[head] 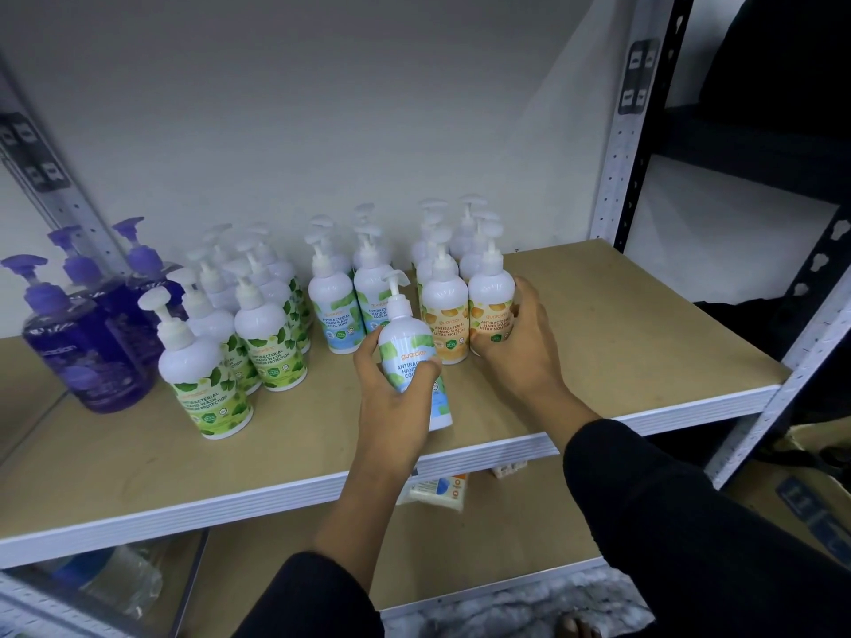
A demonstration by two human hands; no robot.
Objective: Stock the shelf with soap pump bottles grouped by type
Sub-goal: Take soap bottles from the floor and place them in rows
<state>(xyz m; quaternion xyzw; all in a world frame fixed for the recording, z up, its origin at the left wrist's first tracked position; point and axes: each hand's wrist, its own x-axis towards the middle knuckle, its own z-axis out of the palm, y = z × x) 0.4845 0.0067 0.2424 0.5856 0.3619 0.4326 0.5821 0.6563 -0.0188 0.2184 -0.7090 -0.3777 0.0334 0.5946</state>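
Left hand [393, 398] wrapped around a blue-and-green Cool Mint hand wash bottle [412, 356], fingers curled across the label, thumb on the near side; bottle tilted slightly, base close to the front edge of the shelf board [621, 343], whether touching the board or lifted just off it not clear. Right hand [520, 343] cupped against the right flank of the front orange Ultra Moisture bottle [490, 306], fingers bent round its far side and out of sight, palm pressed to the label, bottle upright on the board. Just beside it on the left, a second orange-label bottle [444, 315], more of the same kind lined up behind in two rows. Left of those, the Cool Mint group [331, 310], two rows deep, standing right behind the held bottle. Further left, the green-leaf Premium Protection bottles [271, 347] in a cluster, one of them [205, 384] set forward and apart toward the shelf front. At the far left, three translucent purple pump bottles [87, 356], larger and rounder, with purple pumps. White pumps on all the rest. White perforated steel upright [621, 145] at the right rear of the shelf, a black rack [819, 278] beyond it. Black sleeves on both arms. On the lower shelf, a white packet with blue and orange print [437, 490], partly hidden under the board's white front rail.
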